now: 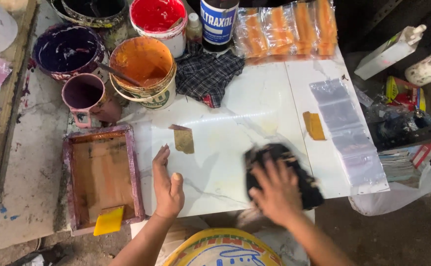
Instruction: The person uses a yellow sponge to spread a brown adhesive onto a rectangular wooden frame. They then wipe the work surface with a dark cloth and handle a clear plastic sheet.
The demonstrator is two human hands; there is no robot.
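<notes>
My right hand (274,192) presses a dark, stained rag (279,165) flat on the white marble-look slab (235,118); hand and rag are motion-blurred. My left hand (166,184) rests open on the slab's left part, fingers together, holding nothing. Just beyond its fingertips lies a small tan card (184,140). To its left sits a wooden printing screen frame (102,177) stained purple, with a yellow squeegee (109,221) leaning on its near edge.
Paint tubs stand at the back left: orange with a stick (144,71), red (158,19), purple (67,49), and a purple mug (85,96). A checked cloth (208,74), a dark bottle (218,22), bagged orange items (287,27), clear plastic bags (346,133) and a small orange piece (314,125) lie farther back and right.
</notes>
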